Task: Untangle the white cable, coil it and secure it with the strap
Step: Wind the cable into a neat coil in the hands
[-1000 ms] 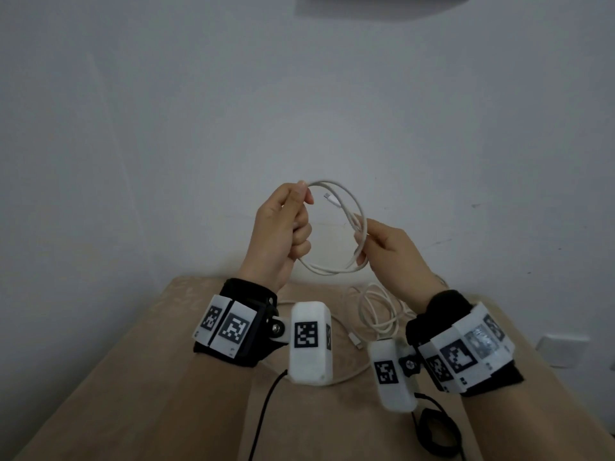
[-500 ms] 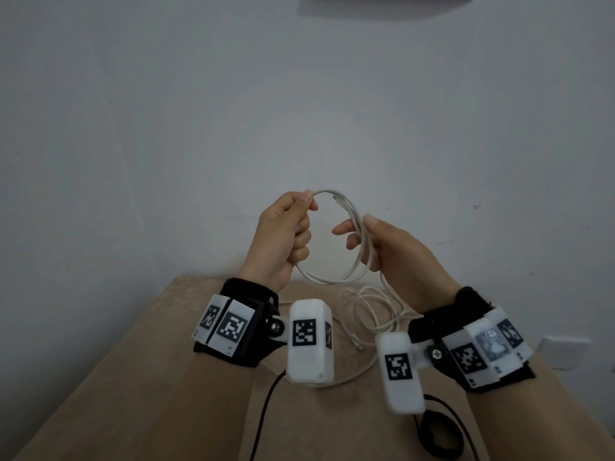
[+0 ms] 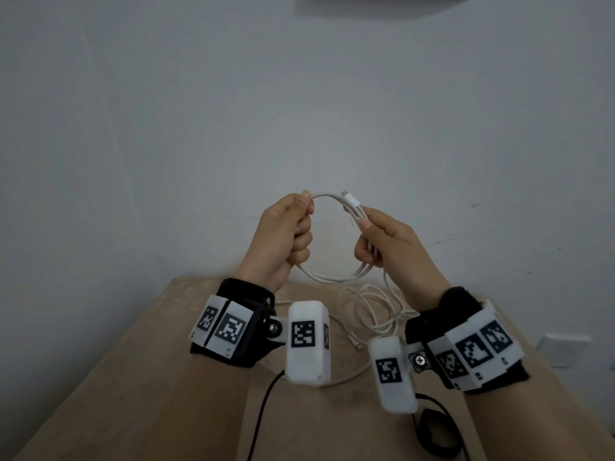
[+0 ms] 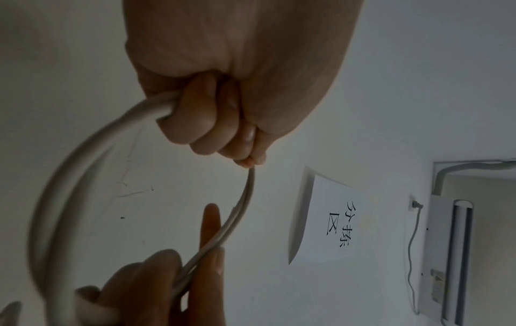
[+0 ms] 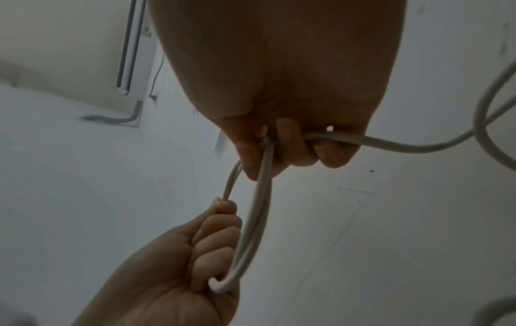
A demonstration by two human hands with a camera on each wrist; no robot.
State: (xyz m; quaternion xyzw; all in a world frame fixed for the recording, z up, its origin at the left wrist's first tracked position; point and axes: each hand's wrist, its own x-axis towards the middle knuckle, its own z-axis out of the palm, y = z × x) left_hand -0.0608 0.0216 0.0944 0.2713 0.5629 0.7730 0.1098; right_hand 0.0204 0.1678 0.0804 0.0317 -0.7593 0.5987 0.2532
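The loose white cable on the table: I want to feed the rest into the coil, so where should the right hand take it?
Probably on the slack run hanging just below the right hand, pinched from above: it hangs free in the air there, while further down the loops overlap on the table.

The head view looks forward and down from above; both wrist views look close up along the fingers, sharing the thin white cable loop [image 3: 336, 277] at 12 o'clock.

tan table [image 3: 139, 387], loose white cable [image 3: 372, 311]
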